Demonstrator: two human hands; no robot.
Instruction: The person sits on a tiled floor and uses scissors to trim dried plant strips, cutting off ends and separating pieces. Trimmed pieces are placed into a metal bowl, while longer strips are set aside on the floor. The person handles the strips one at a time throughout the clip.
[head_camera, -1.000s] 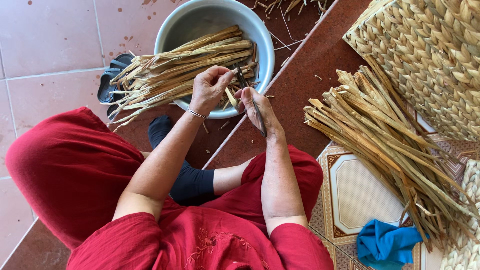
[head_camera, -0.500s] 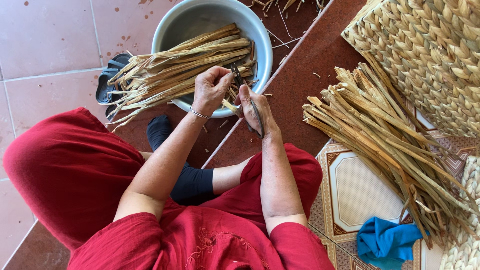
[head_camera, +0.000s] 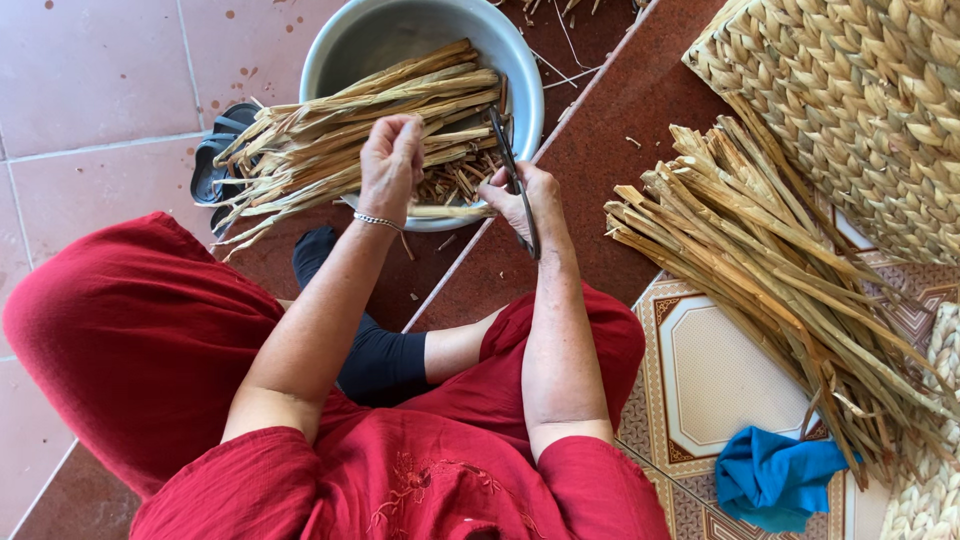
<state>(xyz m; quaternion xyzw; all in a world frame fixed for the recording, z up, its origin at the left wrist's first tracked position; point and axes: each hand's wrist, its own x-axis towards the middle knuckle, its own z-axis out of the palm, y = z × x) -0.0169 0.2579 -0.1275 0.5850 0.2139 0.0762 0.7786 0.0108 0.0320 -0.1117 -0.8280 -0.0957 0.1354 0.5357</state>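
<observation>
Pink and dark red floor tiles underfoot; person seated low in red clothing, seen from above. Left hand closed over a bundle of dried reed strips, fingers curled down around the stalks near their cut ends. Bundle runs out to the left of that grip, lying across the rim of a grey metal basin, tips fanning past the rim over a black sandal. Right hand just right of the left, closed around dark scissors, blades pointing up and away from the palm toward the basin; whether the blades are apart cannot be told. Short offcuts lie in the basin between the two hands. Further right of the scissors hand, well apart, a second pile of reed strips on the floor, a woven basket beyond it, a blue cloth near its lower end.
</observation>
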